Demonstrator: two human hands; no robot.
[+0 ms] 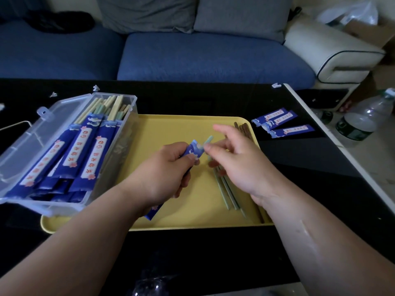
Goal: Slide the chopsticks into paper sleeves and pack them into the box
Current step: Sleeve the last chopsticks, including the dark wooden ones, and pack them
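My left hand [168,167] grips a blue paper sleeve [195,151] over the yellow tray [171,129]; the sleeve's lower end shows below my wrist. Pale green chopstick tips [208,140] stick out of the sleeve's mouth, and my right hand [237,161] pinches them with thumb and forefinger. Loose green chopsticks [228,193] lie on the tray under my right hand, and brown chopsticks [243,128] lie along the tray's right side. A clear plastic box [42,135] at the left holds several sleeved chopsticks [94,157].
Three empty blue sleeves [280,122] lie on the black table right of the tray. The box's lid [12,159] hangs open to the left. Plastic bottles [363,118] stand on the floor at the right. A blue sofa [192,54] runs behind the table.
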